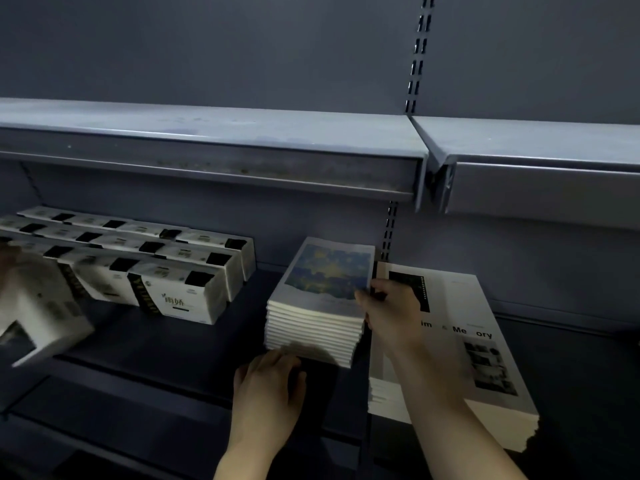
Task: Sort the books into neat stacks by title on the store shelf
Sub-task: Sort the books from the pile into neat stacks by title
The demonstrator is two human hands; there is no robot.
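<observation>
White cover (pixel 485 299) reads "Me ory"; right hand (pixel 391 313) grips blue-cover stack (pixel 325 271).

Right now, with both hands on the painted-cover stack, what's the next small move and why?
Probably squeeze it square: left hand touches the front edge, right hand grips the right edge, and the painted-cover stack looks slightly staggered.

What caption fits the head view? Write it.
Left hand and right hand steady a starry-cover book stack beside a white-cover book stack on a shelf.
</observation>
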